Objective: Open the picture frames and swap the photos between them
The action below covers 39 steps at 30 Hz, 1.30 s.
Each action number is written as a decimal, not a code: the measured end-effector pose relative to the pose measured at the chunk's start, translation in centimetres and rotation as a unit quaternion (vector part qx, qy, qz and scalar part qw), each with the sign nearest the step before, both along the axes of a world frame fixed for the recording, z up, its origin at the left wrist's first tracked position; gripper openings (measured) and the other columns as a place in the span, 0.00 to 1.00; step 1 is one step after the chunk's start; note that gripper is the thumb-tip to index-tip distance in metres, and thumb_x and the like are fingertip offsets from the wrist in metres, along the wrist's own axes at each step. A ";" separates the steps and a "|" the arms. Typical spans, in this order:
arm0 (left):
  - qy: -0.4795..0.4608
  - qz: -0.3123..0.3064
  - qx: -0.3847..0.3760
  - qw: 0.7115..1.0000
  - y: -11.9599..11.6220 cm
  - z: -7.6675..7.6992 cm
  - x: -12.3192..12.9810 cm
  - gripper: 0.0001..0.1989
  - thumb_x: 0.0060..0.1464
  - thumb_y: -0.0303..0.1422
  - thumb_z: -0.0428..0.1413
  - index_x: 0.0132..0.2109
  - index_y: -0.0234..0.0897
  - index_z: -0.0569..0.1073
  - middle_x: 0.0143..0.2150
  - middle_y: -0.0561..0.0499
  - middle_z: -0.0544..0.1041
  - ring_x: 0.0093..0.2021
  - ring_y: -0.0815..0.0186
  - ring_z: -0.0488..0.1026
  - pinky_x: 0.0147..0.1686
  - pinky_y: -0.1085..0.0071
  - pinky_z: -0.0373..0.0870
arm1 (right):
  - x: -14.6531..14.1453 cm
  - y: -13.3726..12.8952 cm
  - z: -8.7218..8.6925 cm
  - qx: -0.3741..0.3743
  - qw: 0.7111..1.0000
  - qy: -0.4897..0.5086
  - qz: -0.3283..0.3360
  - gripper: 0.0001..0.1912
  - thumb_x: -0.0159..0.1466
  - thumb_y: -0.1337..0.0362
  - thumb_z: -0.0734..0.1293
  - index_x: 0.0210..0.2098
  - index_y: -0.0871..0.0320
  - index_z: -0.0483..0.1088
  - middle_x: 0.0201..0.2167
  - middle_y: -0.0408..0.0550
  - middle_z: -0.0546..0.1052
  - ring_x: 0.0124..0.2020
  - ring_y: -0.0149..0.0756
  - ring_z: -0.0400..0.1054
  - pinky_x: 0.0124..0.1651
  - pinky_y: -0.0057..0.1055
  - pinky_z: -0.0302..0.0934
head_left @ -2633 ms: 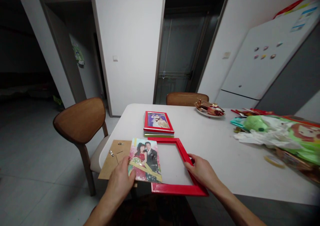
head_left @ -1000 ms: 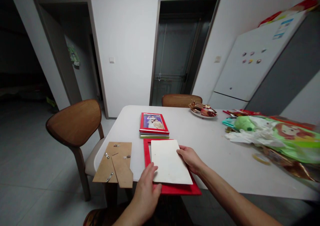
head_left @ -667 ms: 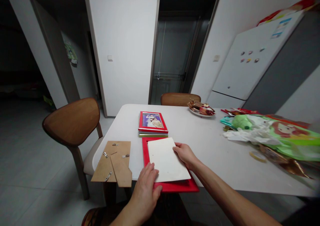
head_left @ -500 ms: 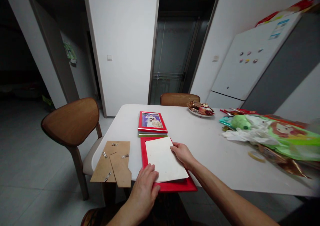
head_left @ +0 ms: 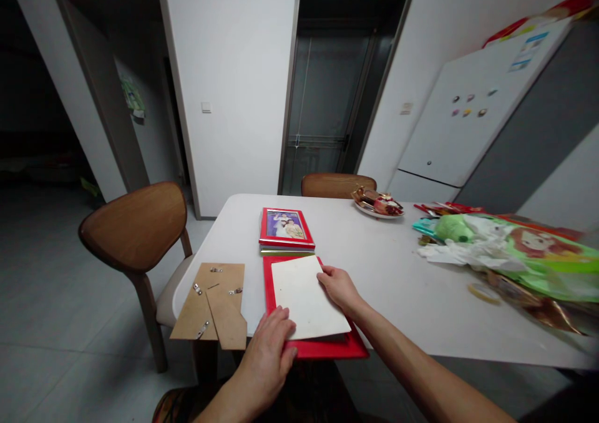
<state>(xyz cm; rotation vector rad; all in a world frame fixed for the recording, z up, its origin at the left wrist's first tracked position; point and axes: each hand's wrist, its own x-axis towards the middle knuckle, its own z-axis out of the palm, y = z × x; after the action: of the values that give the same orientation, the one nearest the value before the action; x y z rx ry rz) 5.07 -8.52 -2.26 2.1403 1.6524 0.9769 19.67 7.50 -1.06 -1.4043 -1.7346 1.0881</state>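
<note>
Nearest me, the person's left hand (head_left: 270, 347) has its fingers at the lower left corner of a white sheet (head_left: 306, 298), though I can't tell if its grip is closed, while the right hand (head_left: 340, 291) pinches the sheet's right edge above a red frame (head_left: 330, 348) at the tabletop's (head_left: 402, 279) near edge. To the left lies a brown board (head_left: 189, 323) with metal clips. Behind the frame sits a red-framed photo (head_left: 283, 226) on a small stack, and farther back, a loaded plate (head_left: 373, 213) and a wooden chair (head_left: 337, 185).
</note>
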 end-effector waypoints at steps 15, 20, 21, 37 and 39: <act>0.102 0.005 -0.060 0.993 -0.5 1.8 0.1 0.10 0.44 0.27 0.54 0.38 0.32 0.67 0.52 0.36 0.64 0.54 0.54 0.58 0.53 0.52 0.53 | -0.3 -1.9 -0.6 0.215 0.914 -0.345 -0.012 0.18 0.56 0.59 0.58 0.45 0.60 0.63 0.36 0.53 0.67 0.36 0.38 0.61 0.34 0.29 0.52; 0.119 0.028 -0.023 0.992 -2.6 1.9 -4.5 0.23 0.43 0.26 0.52 0.49 0.40 0.62 0.57 0.43 0.59 0.57 0.57 0.53 0.54 0.51 0.50 | -1.2 -4.4 0.5 0.244 0.943 -0.216 0.074 0.16 0.57 0.64 0.57 0.44 0.60 0.65 0.38 0.52 0.67 0.37 0.35 0.61 0.40 0.29 0.54; 0.131 0.057 -0.027 0.989 -3.1 1.4 -6.2 0.25 0.41 0.26 0.53 0.50 0.41 0.61 0.57 0.44 0.58 0.57 0.56 0.52 0.53 0.50 0.50 | -1.9 -5.3 0.9 0.247 0.944 -0.191 0.108 0.15 0.57 0.64 0.57 0.43 0.60 0.65 0.38 0.51 0.67 0.38 0.35 0.61 0.41 0.30 0.54; 0.127 0.225 0.189 0.947 -3.0 -1.1 -12.1 0.14 0.47 0.33 0.50 0.43 0.35 0.68 0.48 0.40 0.69 0.49 0.56 0.65 0.46 0.59 0.65 | -9.5 -11.0 2.4 0.219 0.951 -0.070 0.206 0.29 0.45 0.65 0.64 0.48 0.58 0.61 0.39 0.50 0.65 0.41 0.38 0.58 0.44 0.32 0.54; 0.110 0.196 0.185 0.957 -2.8 -0.1 -9.5 0.16 0.48 0.31 0.50 0.46 0.35 0.65 0.51 0.40 0.66 0.52 0.56 0.61 0.48 0.58 0.63 | -6.8 -10.9 3.6 0.225 0.951 -0.052 0.204 0.29 0.45 0.69 0.62 0.48 0.56 0.61 0.39 0.49 0.64 0.42 0.36 0.58 0.46 0.31 0.54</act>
<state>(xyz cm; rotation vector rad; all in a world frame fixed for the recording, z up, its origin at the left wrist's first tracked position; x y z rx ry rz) -4.41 -11.36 -2.37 2.2647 2.2156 1.2862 12.86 -3.41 2.55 -0.8537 -2.2424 0.7498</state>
